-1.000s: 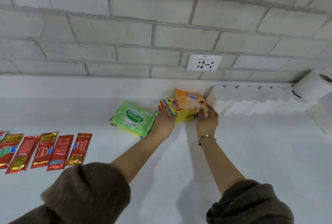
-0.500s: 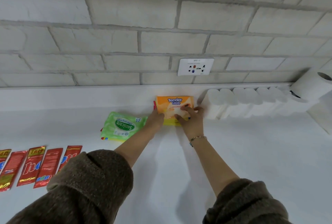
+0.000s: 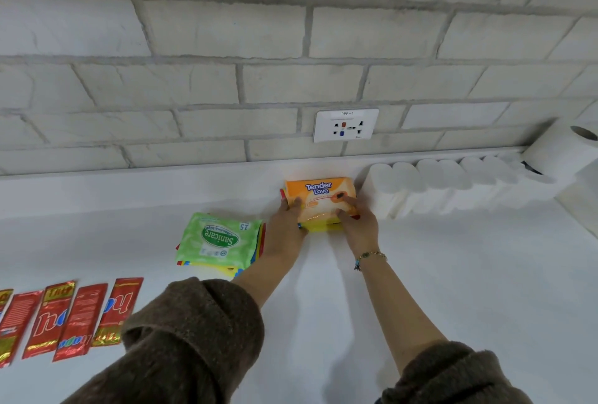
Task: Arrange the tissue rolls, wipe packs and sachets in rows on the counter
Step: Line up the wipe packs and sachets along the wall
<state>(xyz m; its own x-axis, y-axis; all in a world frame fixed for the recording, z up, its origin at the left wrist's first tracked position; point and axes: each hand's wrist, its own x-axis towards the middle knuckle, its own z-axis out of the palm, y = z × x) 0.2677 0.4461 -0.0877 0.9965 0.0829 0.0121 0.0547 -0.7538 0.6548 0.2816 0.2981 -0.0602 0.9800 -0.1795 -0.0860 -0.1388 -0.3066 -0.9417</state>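
Counter (image 3: 453, 274) w/ tissue rolls (image 3: 430, 173) rowed along back wall at right. Orange wipe pack (image 3: 318, 198) sits atop a yellow pack, long axis left-right, parallel to wall, just beside the rolls. Green wipe pack (image 3: 220, 238) lies left of it, slightly askew. Sachets (image 3: 64, 316) rowed far left. Left hand (image 3: 286, 225) clasps orange pack's left end, right hand (image 3: 356, 222) its right end, fingers on top. Pack is dead ahead btwn both hands; neither is nearer.

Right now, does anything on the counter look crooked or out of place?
Yes. The green Sanicare wipe pack lies rotated, its stack fanned unevenly, out of line with the orange Tender Love pack that both hands square up beside the tissue rolls. The red sachets lean slightly.
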